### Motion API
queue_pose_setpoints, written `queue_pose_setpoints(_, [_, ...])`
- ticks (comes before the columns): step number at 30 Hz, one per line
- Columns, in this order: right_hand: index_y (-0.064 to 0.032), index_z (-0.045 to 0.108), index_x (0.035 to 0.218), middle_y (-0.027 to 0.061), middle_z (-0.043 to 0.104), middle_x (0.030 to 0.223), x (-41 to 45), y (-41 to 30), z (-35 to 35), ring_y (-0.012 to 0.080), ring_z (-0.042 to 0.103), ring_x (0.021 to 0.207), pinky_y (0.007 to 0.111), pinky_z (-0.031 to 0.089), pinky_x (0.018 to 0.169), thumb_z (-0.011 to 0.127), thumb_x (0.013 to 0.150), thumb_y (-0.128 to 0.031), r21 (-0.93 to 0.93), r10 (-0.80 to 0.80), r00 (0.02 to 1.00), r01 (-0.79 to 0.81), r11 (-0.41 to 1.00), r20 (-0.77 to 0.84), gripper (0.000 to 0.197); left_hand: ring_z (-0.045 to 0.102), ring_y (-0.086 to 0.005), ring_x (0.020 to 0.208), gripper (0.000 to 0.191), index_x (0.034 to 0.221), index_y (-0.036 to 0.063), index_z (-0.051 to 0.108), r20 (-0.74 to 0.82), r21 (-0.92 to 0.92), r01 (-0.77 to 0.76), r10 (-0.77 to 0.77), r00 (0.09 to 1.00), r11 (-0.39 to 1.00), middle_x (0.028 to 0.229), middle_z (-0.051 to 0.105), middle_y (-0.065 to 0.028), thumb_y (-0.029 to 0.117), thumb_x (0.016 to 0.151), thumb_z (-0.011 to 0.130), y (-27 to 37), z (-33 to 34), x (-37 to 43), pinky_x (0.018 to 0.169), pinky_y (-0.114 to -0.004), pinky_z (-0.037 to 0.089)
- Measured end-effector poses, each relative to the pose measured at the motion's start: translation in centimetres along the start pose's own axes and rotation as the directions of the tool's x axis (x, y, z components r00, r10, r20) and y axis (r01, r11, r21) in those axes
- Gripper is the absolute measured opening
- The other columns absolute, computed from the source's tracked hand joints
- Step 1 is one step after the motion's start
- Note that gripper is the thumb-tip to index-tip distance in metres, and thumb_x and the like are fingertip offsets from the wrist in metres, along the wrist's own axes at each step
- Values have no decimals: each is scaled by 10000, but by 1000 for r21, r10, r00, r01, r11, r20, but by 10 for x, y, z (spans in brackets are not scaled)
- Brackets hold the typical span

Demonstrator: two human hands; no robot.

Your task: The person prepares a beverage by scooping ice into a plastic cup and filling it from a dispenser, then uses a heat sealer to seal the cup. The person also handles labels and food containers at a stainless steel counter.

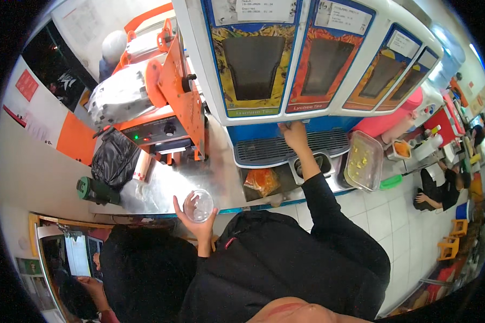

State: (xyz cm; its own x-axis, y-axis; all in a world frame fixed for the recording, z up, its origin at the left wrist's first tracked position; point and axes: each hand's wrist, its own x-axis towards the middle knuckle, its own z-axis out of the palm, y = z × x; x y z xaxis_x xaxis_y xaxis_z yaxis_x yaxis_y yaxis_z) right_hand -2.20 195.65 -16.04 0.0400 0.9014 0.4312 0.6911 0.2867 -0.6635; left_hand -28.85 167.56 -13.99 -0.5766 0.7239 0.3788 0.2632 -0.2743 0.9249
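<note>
My left hand holds a clear plastic cup above the metal counter's front edge. The cup's round rim faces up, and no drink shows in it. My right hand reaches under the lower edge of a white drink dispenser with several picture panels. Its fingertips are partly hidden there, so their grip cannot be made out. Below that hand lies the dispenser's slatted drip tray. A steel container stands under my right forearm.
An orange cup-sealing machine stands left on the counter, near a black plastic bag and a dark green container. Right are a clear food tub and a green lid. People sit nearby: one at a laptop, another farther right.
</note>
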Motion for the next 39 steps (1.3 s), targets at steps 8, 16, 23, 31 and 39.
queue_pose_setpoints(8, [9,625,641,179,617,627,2,-9,-11,343,623,672,412,451,648,608,840,-408,-12,-41,993,42,999,107,462,521,-266,1081,1142,1432,51,98,13,-25,17,-17,1000,1000,1218,507,-158,83,574,850,-5,0,-20,943,-387,404])
queue_pose_setpoints(16, [16,645,707,143,649,656,7,35,3,287,634,683,366,465,696,635,831,-414,116,-31,997,23,993,68,447,530,-261,1077,1142,1434,60,105,-1,-53,70,-70,998,996,1222,515,-158,105,576,857,5,-6,-32,908,-380,416])
queue_pose_setpoints(23, [10,652,669,147,646,650,5,-19,-21,302,620,683,398,452,703,600,837,-463,171,-6,983,-26,985,184,504,527,-256,1094,1136,1434,56,105,-67,-44,38,-41,997,998,1218,519,-155,90,581,855,-6,-14,-37,930,-379,414])
queue_pose_setpoints(31, [9,644,980,197,659,973,9,21,-12,348,593,979,405,416,862,637,830,-347,-50,-53,980,63,997,192,386,523,-249,1091,1125,1428,54,115,-34,-33,45,-46,998,998,1231,508,-156,90,582,856,-4,-14,-38,936,-378,414])
queue_pose_setpoints(39, [34,662,740,213,645,736,4,0,-7,386,619,755,435,439,689,626,816,-407,23,53,997,-55,998,58,449,516,-262,1100,1109,1431,45,125,-2,-49,107,-107,994,993,1209,515,-167,81,586,842,-1,-12,-35,963,-384,396])
